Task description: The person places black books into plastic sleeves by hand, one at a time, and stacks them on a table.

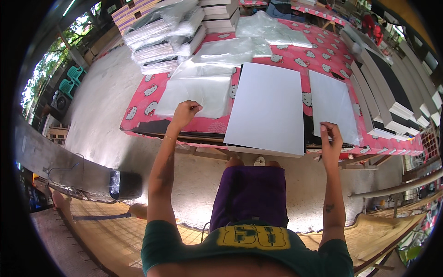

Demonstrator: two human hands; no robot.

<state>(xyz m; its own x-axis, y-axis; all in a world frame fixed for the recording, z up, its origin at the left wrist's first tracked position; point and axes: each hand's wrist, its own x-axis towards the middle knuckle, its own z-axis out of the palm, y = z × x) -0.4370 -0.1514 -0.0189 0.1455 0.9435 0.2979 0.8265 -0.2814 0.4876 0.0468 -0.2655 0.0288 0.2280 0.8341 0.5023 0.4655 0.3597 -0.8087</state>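
Observation:
My left hand (186, 114) is pinched closed over a pile of clear plastic sleeves (203, 87) at the table's near left; whatever its fingertips hold is too small to make out. Directly ahead of me lies a thick stack of large white sheets (266, 104), its near end jutting past the table edge. To the right of it rests a white sheet under clear plastic (334, 101). My right hand (331, 138) is at that sheet's near left edge, thumb and fingers bent together. What those fingers grip, if anything, is hidden.
A pink cartoon-print cloth (323, 51) covers the table. Plastic-wrapped stacks (161, 41) rise at the far left, and black-and-grey thick stacks (387, 92) line the right side. More clear sleeves (272, 32) lie at the back. A dark bin (125, 184) stands on the floor at left.

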